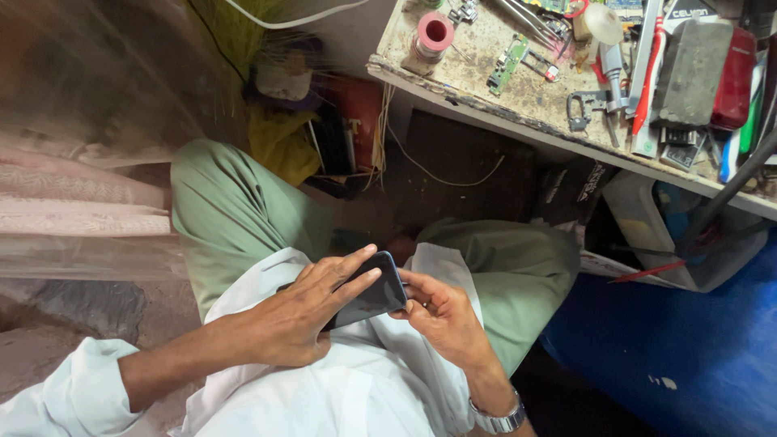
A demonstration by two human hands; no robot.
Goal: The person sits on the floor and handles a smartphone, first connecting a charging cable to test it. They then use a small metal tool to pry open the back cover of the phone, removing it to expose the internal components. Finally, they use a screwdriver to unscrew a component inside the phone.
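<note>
I sit with a dark smartphone (374, 295) held over my lap, tilted with its dark face up. My left hand (303, 311) lies across its left side, fingers stretched over the top. My right hand (441, 311) grips its right edge with curled fingers; a metal watch (499, 419) is on that wrist. Green trousers (235, 214) and a white shirt (356, 388) lie beneath the phone.
A worn workbench (486, 77) stands at the upper right with a pink tape roll (435, 32), a green circuit board (508, 63), pliers (589, 105), a grey block (692, 71) and several tools. Boxes and wires sit below it. Blue floor (672, 348) lies right.
</note>
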